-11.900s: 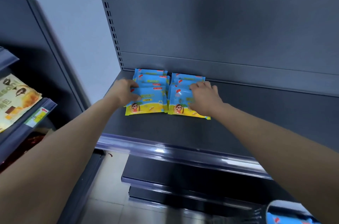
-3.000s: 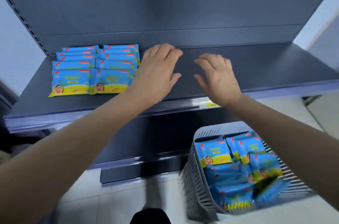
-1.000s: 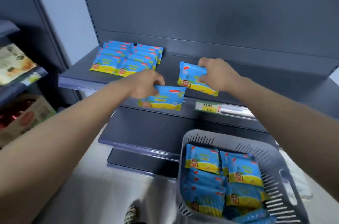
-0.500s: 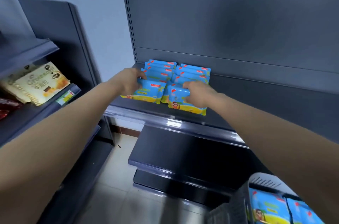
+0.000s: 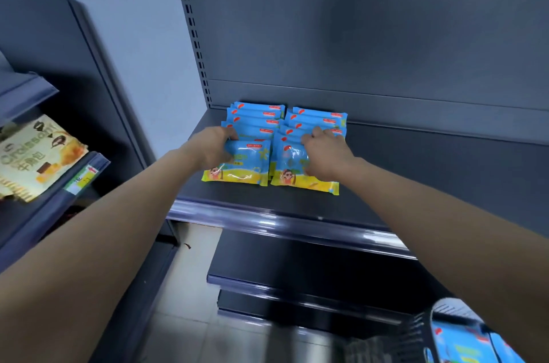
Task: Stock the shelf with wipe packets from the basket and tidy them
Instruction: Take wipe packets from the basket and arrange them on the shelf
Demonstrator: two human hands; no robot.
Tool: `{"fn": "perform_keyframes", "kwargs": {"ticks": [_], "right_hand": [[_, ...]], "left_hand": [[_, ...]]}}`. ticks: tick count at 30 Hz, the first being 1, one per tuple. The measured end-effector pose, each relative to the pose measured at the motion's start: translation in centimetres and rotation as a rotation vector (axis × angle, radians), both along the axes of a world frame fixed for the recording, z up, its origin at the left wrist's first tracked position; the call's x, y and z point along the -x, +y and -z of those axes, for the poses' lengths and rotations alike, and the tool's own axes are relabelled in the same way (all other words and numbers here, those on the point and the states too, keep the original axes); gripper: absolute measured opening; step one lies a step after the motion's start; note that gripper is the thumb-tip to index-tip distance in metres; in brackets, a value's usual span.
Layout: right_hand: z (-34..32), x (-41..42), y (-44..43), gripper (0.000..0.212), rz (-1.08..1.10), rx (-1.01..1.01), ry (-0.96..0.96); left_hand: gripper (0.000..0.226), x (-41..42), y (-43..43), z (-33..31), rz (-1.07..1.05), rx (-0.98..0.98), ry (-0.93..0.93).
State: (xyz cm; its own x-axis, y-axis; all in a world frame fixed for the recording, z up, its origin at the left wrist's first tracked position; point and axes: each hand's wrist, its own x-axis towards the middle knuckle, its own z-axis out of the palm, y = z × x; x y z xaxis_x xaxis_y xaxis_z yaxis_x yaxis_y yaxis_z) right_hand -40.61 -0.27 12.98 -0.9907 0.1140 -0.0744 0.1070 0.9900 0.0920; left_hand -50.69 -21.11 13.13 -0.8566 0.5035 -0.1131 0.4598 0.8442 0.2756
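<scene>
Left hand grips near-left glossy blue-and-yellow wipe packet, right hand its near-right twin; slick film may slide, skewing overlapped rows.

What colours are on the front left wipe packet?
The blue plastic wipe packet has a yellow bottom band, shown best in the head view.

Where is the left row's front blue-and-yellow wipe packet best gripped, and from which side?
Probably pinch the front wipe packet's yellow edge from the dark shelf's open front: it lies face up, overlapping the packets behind, leaving that edge exposed.
</scene>
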Motion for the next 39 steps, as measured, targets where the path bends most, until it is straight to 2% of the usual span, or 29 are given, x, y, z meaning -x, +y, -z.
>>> {"fn": "perform_keyframes", "kwargs": {"ticks": [4, 10, 14, 18, 24, 27, 30, 35, 39], "right_hand": [[0.6, 0.4, 0.4, 0.052, 0.021, -0.023, 0.099], [1.1, -1.2, 1.2, 0.056, 0.011, 0.016, 0.141], [0.4, -3.3, 2.4, 0.049, 0.015, 0.063, 0.202], [-0.8, -7.3, 4.4, 0.045, 0.015, 0.075, 0.293], [-0.9, -17.1, 9.0, 0.041, 0.046, 0.069, 0.424], [0.2, -23.5, 12.1, 0.037, 0.075, 0.047, 0.465], [2.0, -29.9, 15.3, 0.036, 0.131, 0.038, 0.456], [5.8, -38.2, 19.8, 0.029, 0.154, 0.022, 0.343], [8.6, -42.5, 22.2, 0.037, 0.191, 0.044, 0.179]], "left_hand": [[0.055, 0.6, 0.4, 0.8, -0.002, 0.101, 0.134], [0.079, -0.6, 0.5, 1.7, 0.002, 0.155, 0.157], [0.081, -2.5, 1.0, 1.7, 0.019, 0.202, 0.191], [0.066, -6.5, 4.1, 0.7, 0.095, 0.034, 0.266], [0.048, -16.8, 12.6, -0.6, 0.354, -0.28, 0.32], [0.043, -23.2, 16.9, 0.2, 0.508, -0.374, 0.274], [0.039, -29.3, 20.8, 3.1, 0.629, -0.345, 0.187], [0.043, -36.9, 25.2, 9.4, 0.691, -0.142, -0.072], [0.041, -41.1, 26.8, 13.5, 0.705, -0.014, -0.207]]}}
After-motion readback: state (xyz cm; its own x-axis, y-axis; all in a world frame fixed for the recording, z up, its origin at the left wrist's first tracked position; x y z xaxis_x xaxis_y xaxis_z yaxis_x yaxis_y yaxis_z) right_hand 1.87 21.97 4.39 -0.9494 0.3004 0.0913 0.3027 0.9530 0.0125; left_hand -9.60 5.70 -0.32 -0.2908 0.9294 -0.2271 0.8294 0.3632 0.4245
